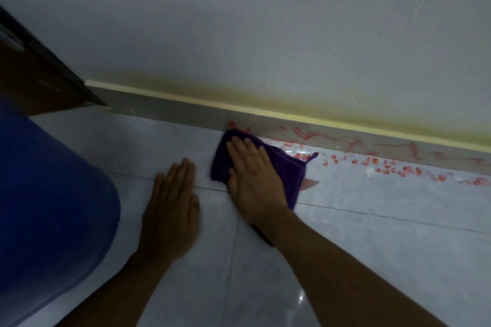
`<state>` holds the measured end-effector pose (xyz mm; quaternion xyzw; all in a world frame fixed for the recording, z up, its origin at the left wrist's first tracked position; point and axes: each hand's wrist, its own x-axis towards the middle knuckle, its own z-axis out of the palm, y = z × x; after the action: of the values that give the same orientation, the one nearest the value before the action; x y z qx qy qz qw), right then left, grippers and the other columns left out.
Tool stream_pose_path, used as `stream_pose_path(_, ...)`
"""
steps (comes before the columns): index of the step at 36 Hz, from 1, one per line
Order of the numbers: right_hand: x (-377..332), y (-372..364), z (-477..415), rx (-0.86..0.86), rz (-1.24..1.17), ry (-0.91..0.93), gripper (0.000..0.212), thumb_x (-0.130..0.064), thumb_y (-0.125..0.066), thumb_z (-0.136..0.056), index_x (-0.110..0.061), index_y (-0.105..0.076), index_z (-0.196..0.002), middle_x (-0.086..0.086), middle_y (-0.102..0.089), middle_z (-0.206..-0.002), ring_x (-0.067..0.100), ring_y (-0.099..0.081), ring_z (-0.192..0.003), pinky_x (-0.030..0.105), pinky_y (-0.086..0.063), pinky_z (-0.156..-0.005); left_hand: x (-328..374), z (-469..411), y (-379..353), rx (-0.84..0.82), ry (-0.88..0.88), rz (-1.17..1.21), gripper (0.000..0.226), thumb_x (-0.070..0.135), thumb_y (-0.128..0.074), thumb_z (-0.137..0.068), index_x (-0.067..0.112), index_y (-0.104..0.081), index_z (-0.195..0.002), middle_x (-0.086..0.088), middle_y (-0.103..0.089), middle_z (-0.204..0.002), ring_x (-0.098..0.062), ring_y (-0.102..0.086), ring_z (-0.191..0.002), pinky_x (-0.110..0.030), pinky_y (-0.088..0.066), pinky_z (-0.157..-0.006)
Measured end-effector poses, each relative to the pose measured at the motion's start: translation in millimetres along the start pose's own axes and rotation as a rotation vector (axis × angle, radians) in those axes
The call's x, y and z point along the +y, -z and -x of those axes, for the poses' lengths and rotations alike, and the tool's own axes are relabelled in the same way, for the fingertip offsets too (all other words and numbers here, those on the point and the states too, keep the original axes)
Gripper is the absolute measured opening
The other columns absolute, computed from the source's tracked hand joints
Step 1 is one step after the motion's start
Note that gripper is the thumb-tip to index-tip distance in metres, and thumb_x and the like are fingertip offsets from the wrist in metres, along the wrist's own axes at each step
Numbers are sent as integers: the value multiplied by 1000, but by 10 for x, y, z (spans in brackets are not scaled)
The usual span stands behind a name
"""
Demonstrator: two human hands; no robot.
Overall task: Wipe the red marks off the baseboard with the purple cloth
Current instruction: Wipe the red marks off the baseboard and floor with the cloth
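Dim, bluish light all round and a soft, slightly hazy picture. A small bright glint sits on the glossy floor tiles low down, another by the baseboard. The wall line bows with wide-angle distortion. The right hand looks a touch smeared; left side falls dark.

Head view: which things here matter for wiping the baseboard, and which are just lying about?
For the job:
purple cloth
red marks
baseboard
right hand, flat on the cloth

Just there:
left hand, flat on the floor tiles
red spots on the tiles
door
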<state>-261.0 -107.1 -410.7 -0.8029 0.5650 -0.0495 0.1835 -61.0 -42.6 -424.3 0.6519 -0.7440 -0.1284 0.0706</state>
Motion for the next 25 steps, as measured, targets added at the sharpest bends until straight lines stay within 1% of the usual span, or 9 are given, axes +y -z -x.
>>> stream_pose_path(4,611,223,481,93,-39,-169,59,-26,-46,-101,-19,-33,-158,3,-33,-164,20,-23,-154,44,-16,-127,123,-101,16,-61,28,26,67,38,-19,-105,10,-13,-165,-7,-8,-175,-24,-8,-164,-51,-11,-134)
stream_pose_path(7,1117,400,929,159,4,-358,55,-29,-37,-101,-16,-38,-154,6,-39,-160,22,-27,-152,49,-22,-125,183,-102,-2,-48,44,-1,67,39,-19,-105,9,-14,-165,-10,-9,-176,-26,-7,-164,-52,-15,-133)
stream_pose_path(10,1163,383,988,140,44,-484,59,-33,-26,-102,-13,-32,-157,8,-32,-164,23,-18,-155,50,-14,-127,193,-107,-12,-43,39,-11,67,39,-21,-106,8,-16,-165,-10,-10,-176,-26,-8,-164,-53,-17,-133)
stream_pose_path(13,834,228,810,206,7,-582,62,-35,-20,-103,-12,-22,-160,10,-21,-168,25,-7,-157,49,-7,-128,179,-118,-19,-42,42,-29,67,40,-21,-106,9,-15,-165,-9,-9,-176,-25,-6,-164,-52,-17,-133)
stream_pose_path(15,613,146,697,208,10,-550,61,-37,-18,-104,-14,-18,-161,9,-18,-169,25,-4,-158,50,-6,-128,173,-119,-31,-42,42,-36,66,40,-21,-106,10,-15,-166,-9,-9,-176,-25,-6,-164,-51,-16,-133)
stream_pose_path(17,437,97,568,170,11,-437,61,-38,-24,-104,-18,-17,-161,6,-18,-169,22,-2,-158,48,-2,-128,173,-123,-28,-52,44,-52,67,40,-20,-106,10,-13,-166,-9,-8,-176,-25,-6,-164,-51,-16,-133)
stream_pose_path(19,278,72,373,109,-9,-265,62,-40,-30,-102,-22,-18,-161,2,-18,-169,19,0,-158,46,0,-128,184,-130,-14,-58,46,-69,67,39,-19,-105,9,-13,-165,-11,-8,-176,-27,-7,-164,-52,-16,-133)
stream_pose_path(22,139,35,103,19,27,-2,64,-44,-29,-102,-23,-19,-161,-1,-17,-170,18,-1,-158,45,2,-128,221,-126,7,-76,55,-91,69,39,-16,-104,7,-13,-165,-14,-8,-175,-30,-7,-164,-53,-14,-133)
stream_pose_path(25,253,66,90,2,54,62,63,-45,-29,-103,-23,-19,-161,-2,-16,-170,16,-3,-157,42,1,-128,304,-143,15,-81,88,-53,72,39,-13,-102,5,-10,-165,-14,-6,-175,-29,-5,-164,-52,-10,-134)
